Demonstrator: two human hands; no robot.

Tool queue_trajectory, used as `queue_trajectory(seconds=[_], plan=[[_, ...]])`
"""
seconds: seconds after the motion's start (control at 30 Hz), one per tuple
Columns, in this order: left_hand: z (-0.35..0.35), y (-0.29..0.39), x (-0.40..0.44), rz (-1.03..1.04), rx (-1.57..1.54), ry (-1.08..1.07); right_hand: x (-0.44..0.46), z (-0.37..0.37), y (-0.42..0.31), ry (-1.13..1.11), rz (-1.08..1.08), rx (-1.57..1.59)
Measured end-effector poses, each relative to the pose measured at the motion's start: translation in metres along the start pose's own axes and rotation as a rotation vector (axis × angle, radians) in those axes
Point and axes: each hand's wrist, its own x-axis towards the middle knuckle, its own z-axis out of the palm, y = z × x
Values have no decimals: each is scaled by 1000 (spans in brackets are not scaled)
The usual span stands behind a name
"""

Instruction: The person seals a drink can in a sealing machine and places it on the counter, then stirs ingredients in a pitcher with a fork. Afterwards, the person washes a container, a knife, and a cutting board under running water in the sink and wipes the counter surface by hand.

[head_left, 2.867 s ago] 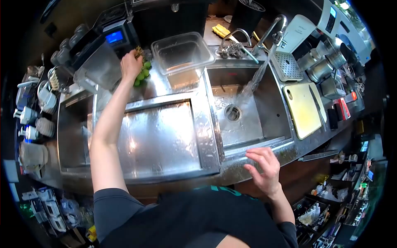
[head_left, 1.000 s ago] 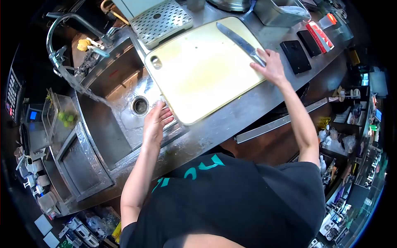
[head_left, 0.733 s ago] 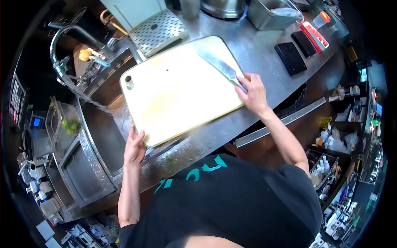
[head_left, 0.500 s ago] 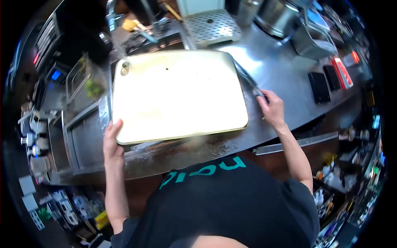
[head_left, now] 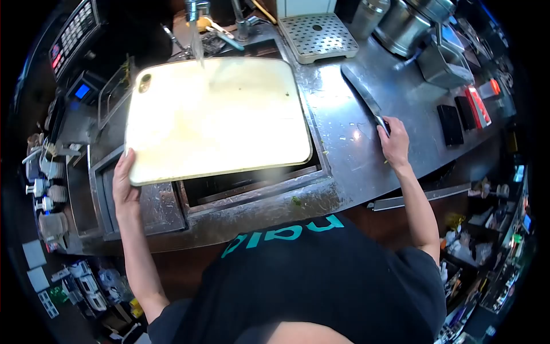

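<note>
My left hand (head_left: 126, 178) grips the near left corner of a large pale cutting board (head_left: 220, 123), thumb on top. The board is held over the sink (head_left: 252, 192), hiding much of it, and a small hole shows in its far left corner. A stream of water from the faucet (head_left: 196, 10) falls on the board's far edge. My right hand (head_left: 395, 140) is closed around the handle of a long knife (head_left: 364, 93). The blade points away from me over the steel counter, to the right of the board.
A perforated drip tray (head_left: 318, 35) stands behind the sink. Metal pots (head_left: 404, 28) and a square metal container (head_left: 438, 63) are at the back right. Black boxes (head_left: 450, 124) lie on the right of the counter. A keypad machine (head_left: 71, 40) stands at the far left.
The cutting board has moved left, uncovering the sink's right and near edges. The knife has moved right, apart from the board, and its whole blade now shows.
</note>
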Motion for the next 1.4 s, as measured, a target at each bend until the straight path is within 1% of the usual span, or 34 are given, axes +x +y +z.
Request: queue_trajectory(seconds=[0.03,0.17,0.23,0.27,0.33,0.37,0.43,0.47,0.63,0.7,0.77,0.8,0.83,0.9,0.93,0.97,1.0,1.03,1.1,1.17,1.27,1.3,1.37,1.4], plan=[[-5,0,4,-2,-27,-25,0,-1,-2,-7,-8,-3],[-18,2,9,-45,-16,-3,4,-1,2,-14,11,-35],[-18,-1,9,-71,-14,-12,7,-2,8,2,-33,-123],[-20,-3,9,-76,-35,-32,8,-2,12,-37,-4,-134],[-39,-21,13,-56,-77,-44,11,0,10,-41,-7,-143],[-39,-27,9,-64,-68,-8,12,1,8,-44,-10,-157],[-38,-39,2,-35,-85,-48,15,5,9,-49,-24,-182],[-25,-41,-8,-37,3,35,15,6,9,-52,-41,-209],[13,-49,-25,120,369,81,18,3,5,-51,-63,-217],[28,-35,-21,151,383,132,18,6,1,-52,-70,-208],[43,-28,-4,186,389,76,18,6,4,-52,-44,-206],[57,-17,3,171,447,34,18,7,5,-55,-57,-229],[63,-15,22,204,471,-12,18,8,5,-53,-64,-229],[81,-11,54,125,425,-111,18,8,6,-42,-67,-244],[88,-13,72,116,405,-167,17,8,6,-71,-34,-239],[95,-18,89,105,388,-229,16,10,8,-53,-53,-231],[103,-23,102,31,301,-274,15,10,8,-47,-55,-234],[107,-25,112,34,310,-290,14,10,8,-43,-55,-235],[116,-20,124,-50,193,-327,11,12,10,-33,-43,-228],[117,-23,134,-42,196,-353,11,14,9,8,-79,-235],[115,-28,148,-76,152,-171,10,16,9,32,-91,-226],[127,-22,141,-79,166,-78,11,17,9,39,-101,-231],[143,-17,135,-109,149,12,11,18,8,36,-96,-228],[149,-16,129,-111,146,13,11,17,8,37,-90,-232]])
